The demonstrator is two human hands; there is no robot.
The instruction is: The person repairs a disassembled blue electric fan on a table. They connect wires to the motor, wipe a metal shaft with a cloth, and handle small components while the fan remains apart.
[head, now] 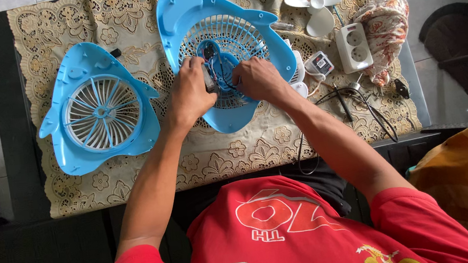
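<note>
A light blue fish-shaped fan housing [186, 12] with a round grille lies at the middle of the table. My left hand [192, 92] grips a small dark oblong part [209, 77] at the grille's centre, where red and black wires show. My right hand [257, 79] rests on the same centre hub, fingers curled on the wires and blue motor mount. What lies under my right palm is hidden.
A second blue fish-shaped grille cover [98, 108] lies to the left. A white three-blade propeller [314, 4], a white socket strip [354, 46], a patterned cloth [385, 28], a small white device [319, 63] and black cables [368, 108] lie to the right, all on a beige lace tablecloth [230, 155].
</note>
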